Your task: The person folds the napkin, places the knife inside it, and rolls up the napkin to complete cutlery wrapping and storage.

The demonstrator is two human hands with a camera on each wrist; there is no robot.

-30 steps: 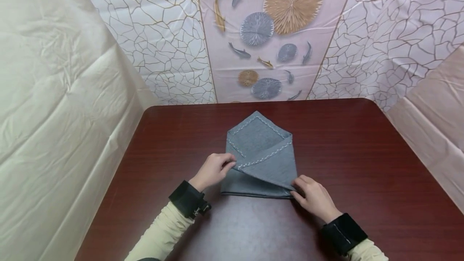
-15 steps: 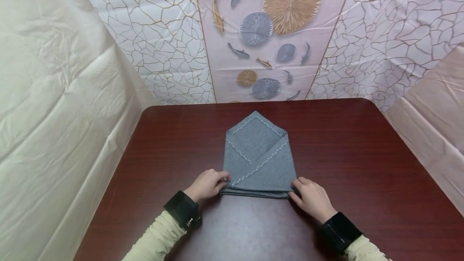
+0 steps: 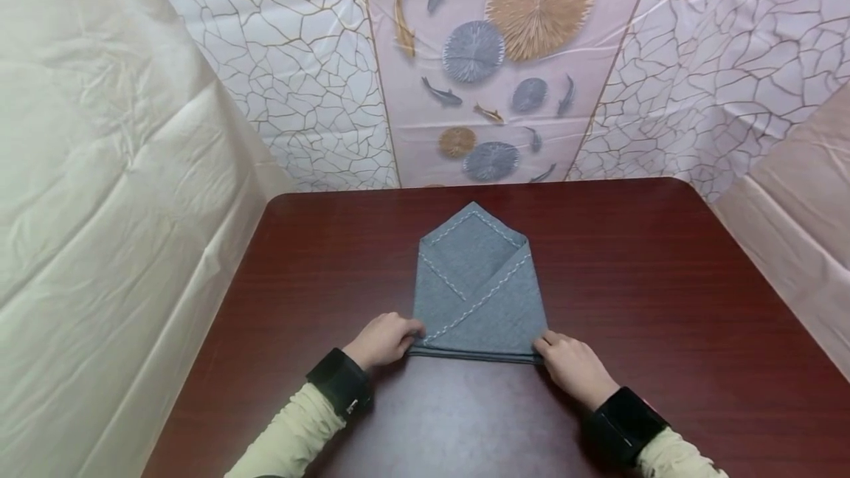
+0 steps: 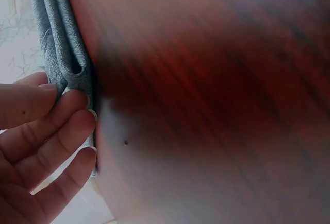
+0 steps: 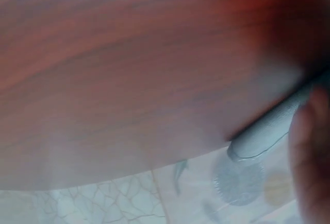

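Observation:
A grey cloth (image 3: 481, 297) with white stitched lines lies folded in layers on the table, its far end coming to a point. At its near left corner, my left hand (image 3: 385, 338) pinches the layered edge. The left wrist view shows the thumb on one side of the folds (image 4: 62, 33) and the fingertips (image 4: 77, 100) against the other. My right hand (image 3: 574, 364) grips the near right corner, fingers on top of the cloth. In the right wrist view only part of that hand (image 5: 312, 152) shows, blurred, beside the cloth's edge (image 5: 268, 131).
The dark red-brown wooden table (image 3: 332, 257) extends on both sides of the cloth. A patterned white and pink hanging (image 3: 491, 109) stands behind its far edge. Cream sheets hang at the left (image 3: 133, 205) and right (image 3: 797, 190).
The left hand has brought the upper layer's lifted edge down toward me, to the near left corner. The gap between the layers has narrowed. The right hand has stayed at its corner, fingers shifting slightly.

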